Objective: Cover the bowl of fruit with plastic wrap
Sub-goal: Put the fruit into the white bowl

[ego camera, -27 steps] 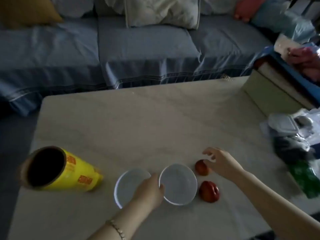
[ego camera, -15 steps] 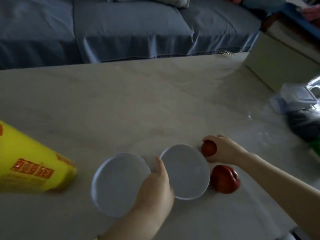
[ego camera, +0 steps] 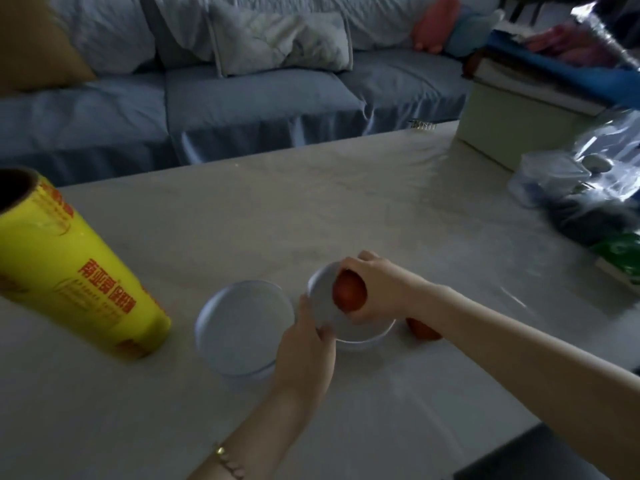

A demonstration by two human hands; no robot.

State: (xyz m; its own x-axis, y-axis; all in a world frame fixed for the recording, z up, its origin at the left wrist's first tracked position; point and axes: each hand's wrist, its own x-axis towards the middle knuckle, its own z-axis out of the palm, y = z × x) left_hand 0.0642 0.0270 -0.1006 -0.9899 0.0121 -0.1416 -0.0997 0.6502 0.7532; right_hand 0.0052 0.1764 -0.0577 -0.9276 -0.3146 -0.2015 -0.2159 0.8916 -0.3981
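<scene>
The right hand (ego camera: 377, 289) curls around a red fruit (ego camera: 348, 294) and holds it over a white bowl (ego camera: 363, 337). The left hand (ego camera: 304, 344) grips that bowl's rim. The yellow plastic wrap roll (ego camera: 69, 271) sits on the worktop (ego camera: 311, 209), well to the left.

On the table (ego camera: 311, 209), left to right: plastic wrap roll (ego camera: 69, 271), left bowl (ego camera: 239, 327), right bowl (ego camera: 363, 337) under the held fruit (ego camera: 348, 296), lying fruit (ego camera: 420, 331).

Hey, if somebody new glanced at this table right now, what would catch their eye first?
Probably the big yellow roll of plastic wrap lying at the table's left edge. Then the right hand holding a red fruit over a white bowl near the front, while the left hand grips its rim. An empty bowl sits beside it.
</scene>
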